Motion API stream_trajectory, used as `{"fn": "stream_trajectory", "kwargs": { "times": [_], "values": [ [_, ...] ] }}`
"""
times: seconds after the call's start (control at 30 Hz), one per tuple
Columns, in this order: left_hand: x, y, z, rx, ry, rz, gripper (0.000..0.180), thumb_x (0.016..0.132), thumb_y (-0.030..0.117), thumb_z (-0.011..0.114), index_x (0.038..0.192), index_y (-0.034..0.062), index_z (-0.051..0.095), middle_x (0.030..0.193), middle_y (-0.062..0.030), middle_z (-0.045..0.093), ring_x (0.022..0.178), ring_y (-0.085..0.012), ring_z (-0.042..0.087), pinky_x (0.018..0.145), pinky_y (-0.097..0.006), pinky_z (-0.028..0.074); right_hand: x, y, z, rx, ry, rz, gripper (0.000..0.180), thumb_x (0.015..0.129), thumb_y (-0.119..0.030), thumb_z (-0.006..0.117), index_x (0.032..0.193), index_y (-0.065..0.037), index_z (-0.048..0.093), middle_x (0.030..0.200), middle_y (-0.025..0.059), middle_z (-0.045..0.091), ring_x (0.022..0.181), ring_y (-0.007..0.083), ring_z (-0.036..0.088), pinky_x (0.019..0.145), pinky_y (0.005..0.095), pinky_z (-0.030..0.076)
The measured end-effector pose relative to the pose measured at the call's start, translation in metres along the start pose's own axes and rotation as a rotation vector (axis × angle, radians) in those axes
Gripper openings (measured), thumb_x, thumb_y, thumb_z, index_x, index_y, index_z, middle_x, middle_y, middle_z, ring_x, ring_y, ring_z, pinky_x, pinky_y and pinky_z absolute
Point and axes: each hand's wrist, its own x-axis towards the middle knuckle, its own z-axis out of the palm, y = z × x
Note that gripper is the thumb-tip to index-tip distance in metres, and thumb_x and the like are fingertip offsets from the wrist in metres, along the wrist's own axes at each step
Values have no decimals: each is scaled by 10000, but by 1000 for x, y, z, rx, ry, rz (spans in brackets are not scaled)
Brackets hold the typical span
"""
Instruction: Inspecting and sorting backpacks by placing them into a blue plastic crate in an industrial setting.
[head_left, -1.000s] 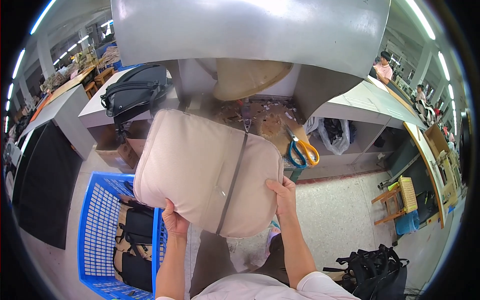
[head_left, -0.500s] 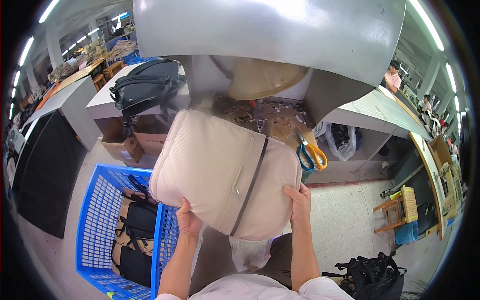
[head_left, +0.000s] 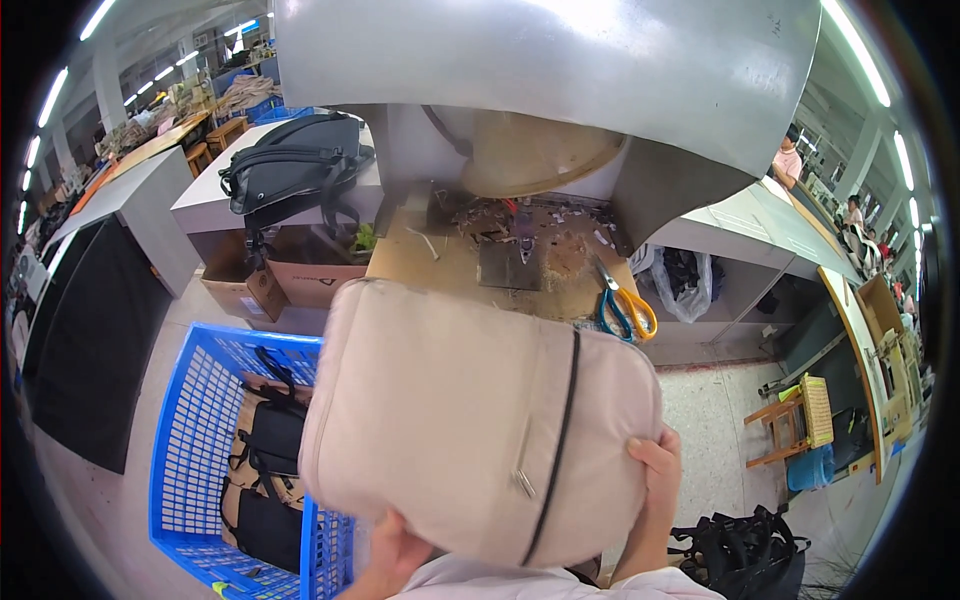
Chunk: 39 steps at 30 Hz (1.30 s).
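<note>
A: So what's being held, and where?

B: A pale pinkish-beige, rounded fabric bag with a black stripe is held up near the body, right beside the blue latticed plastic basket.

A: Hands?

B: Its lower edge is gripped by the left hand, kinda blurry. Its right end is clasped by the right hand, thumb on top; the fingers underneath are hidden.

A: Nearby?

B: Blue-and-orange-handled metal scissors can be seen just beyond it.
</note>
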Motion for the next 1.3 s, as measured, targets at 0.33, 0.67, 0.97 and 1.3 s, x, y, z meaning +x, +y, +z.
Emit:
{"fn": "stream_trajectory", "kwargs": {
  "times": [0.33,0.67,0.97,1.3],
  "values": [
    [34,21,1,-41,-29,151,548,776,287,605,1238,80,396,1216,-42,483,1136,-223,429,984,-426,308,47,23,17,10,-83,33,295,628,-10,626,910,64,584,807,119,626,634,166,603,619,264,496],
    [86,23,9,-41,-101,163,417,787,267,599,1148,82,503,1164,-44,532,1095,-222,471,962,-414,339,82,35,12,100,-72,43,246,657,13,613,900,45,591,786,107,627,614,154,602,590,256,503],
    [106,15,3,-59,-148,180,418,780,256,610,1150,93,504,1159,-39,536,1092,-217,473,963,-411,339,94,33,10,84,-78,19,257,656,16,618,909,54,590,779,107,626,603,152,601,591,256,504],
    [120,10,-2,-97,-228,149,411,786,250,599,1155,96,503,1173,-40,529,1110,-219,461,975,-418,321,99,30,6,88,-95,-11,256,655,16,620,907,56,588,785,105,626,600,144,596,584,249,502]
  ]
}}
